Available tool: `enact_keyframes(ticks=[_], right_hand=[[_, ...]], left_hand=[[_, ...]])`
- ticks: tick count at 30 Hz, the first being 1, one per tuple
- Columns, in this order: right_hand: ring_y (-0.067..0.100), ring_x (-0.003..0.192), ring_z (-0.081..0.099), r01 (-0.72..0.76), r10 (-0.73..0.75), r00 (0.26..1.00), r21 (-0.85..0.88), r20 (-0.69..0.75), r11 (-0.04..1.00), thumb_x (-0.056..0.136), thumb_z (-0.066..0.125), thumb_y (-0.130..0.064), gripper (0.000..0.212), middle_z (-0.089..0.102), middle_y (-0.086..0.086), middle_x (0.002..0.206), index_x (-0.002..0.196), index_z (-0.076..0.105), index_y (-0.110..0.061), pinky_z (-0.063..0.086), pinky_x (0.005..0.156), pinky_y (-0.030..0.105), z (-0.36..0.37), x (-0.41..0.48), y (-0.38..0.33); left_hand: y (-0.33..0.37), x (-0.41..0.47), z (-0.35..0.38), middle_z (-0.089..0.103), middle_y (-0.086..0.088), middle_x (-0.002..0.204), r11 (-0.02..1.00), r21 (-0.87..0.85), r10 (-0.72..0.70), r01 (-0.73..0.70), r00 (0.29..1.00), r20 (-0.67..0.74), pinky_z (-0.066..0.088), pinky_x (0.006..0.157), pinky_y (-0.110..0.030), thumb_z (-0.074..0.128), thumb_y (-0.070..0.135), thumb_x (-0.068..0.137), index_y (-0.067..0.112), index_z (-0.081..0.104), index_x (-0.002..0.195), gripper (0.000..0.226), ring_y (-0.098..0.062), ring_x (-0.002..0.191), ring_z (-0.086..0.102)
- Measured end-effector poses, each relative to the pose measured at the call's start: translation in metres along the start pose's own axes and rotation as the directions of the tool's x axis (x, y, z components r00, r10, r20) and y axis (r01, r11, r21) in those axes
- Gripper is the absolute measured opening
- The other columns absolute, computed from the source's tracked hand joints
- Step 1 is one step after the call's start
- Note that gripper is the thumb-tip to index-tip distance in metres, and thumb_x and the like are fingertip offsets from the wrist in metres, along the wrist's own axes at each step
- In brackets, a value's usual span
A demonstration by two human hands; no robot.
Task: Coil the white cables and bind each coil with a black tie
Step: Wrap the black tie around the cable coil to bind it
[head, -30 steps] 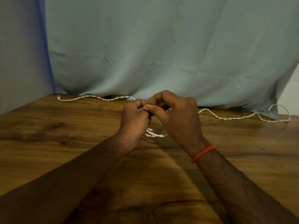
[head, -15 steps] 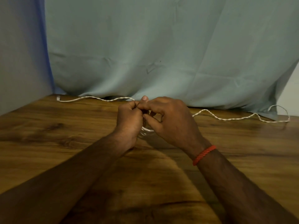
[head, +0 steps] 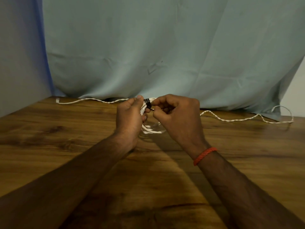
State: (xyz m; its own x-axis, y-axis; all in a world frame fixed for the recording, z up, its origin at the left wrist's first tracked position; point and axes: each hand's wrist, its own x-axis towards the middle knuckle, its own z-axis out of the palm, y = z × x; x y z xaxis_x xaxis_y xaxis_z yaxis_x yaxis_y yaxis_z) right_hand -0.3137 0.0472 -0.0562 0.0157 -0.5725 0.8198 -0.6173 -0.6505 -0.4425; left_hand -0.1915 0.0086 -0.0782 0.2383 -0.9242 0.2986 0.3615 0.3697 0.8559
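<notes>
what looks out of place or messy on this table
Nothing spilled or damaged. The left hand grips a coil; the right hand pinches the tie on it. Only the loose cable sprawls uncoiled along the table at its far edge, on both sides.

I am seeing a white cable coil (head: pixel 152 130) hanging in loose loops, its top bunched together. A black tie (head: pixel 147 103) is wrapping around that bunched top. Uncoiled twisted white cable is lying further back, a left stretch (head: pixel 90 100) and a right stretch (head: pixel 239 119).
</notes>
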Motion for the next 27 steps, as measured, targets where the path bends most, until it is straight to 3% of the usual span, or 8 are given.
enact_keyframes(ticks=[8,12,22,27], right_hand=[[0.006,0.067,0.066,0.062,-0.062,0.998,-0.043,0.008,0.997,0.080,0.073,-0.013,0.016,0.075,-0.004,0.078,0.093,0.081,-0.017,0.059,0.066,0.031,-0.0018,0.0002,-0.0015],[0.012,0.069,0.066,0.128,-0.129,0.992,-0.101,-0.001,0.987,0.084,0.069,-0.021,0.018,0.074,-0.002,0.080,0.097,0.081,-0.020,0.056,0.065,0.039,0.0005,0.0000,0.0015],[0.014,0.071,0.064,0.175,-0.181,0.983,-0.230,-0.003,0.957,0.090,0.068,-0.026,0.018,0.071,-0.003,0.079,0.105,0.079,-0.026,0.055,0.061,0.038,0.0001,-0.0017,0.0027],[0.014,0.070,0.062,0.170,-0.177,0.984,-0.260,-0.004,0.951,0.091,0.068,-0.028,0.018,0.069,-0.004,0.077,0.106,0.079,-0.028,0.053,0.060,0.037,0.0013,-0.0017,0.0047]], left_hand=[[-0.0004,0.0016,-0.0017,0.061,-0.004,0.066,0.998,0.001,0.063,-0.063,0.998,0.002,0.040,0.046,-0.022,0.055,0.019,0.102,0.013,0.063,0.082,0.022,-0.005,0.045,0.050],[-0.0029,0.0022,-0.0042,0.059,-0.008,0.073,0.994,0.029,0.103,-0.104,0.994,0.025,0.041,0.048,-0.026,0.059,0.027,0.101,0.013,0.062,0.084,0.022,-0.013,0.054,0.047],[0.0006,-0.0023,-0.0026,0.061,-0.012,0.083,0.988,0.015,0.151,-0.151,0.988,0.031,0.043,0.048,-0.021,0.059,0.023,0.101,0.015,0.068,0.089,0.017,-0.013,0.060,0.049],[0.0019,-0.0033,-0.0035,0.064,-0.009,0.077,0.982,0.045,0.182,-0.183,0.983,0.029,0.044,0.049,-0.024,0.060,0.022,0.100,0.014,0.070,0.091,0.015,-0.013,0.053,0.050]])
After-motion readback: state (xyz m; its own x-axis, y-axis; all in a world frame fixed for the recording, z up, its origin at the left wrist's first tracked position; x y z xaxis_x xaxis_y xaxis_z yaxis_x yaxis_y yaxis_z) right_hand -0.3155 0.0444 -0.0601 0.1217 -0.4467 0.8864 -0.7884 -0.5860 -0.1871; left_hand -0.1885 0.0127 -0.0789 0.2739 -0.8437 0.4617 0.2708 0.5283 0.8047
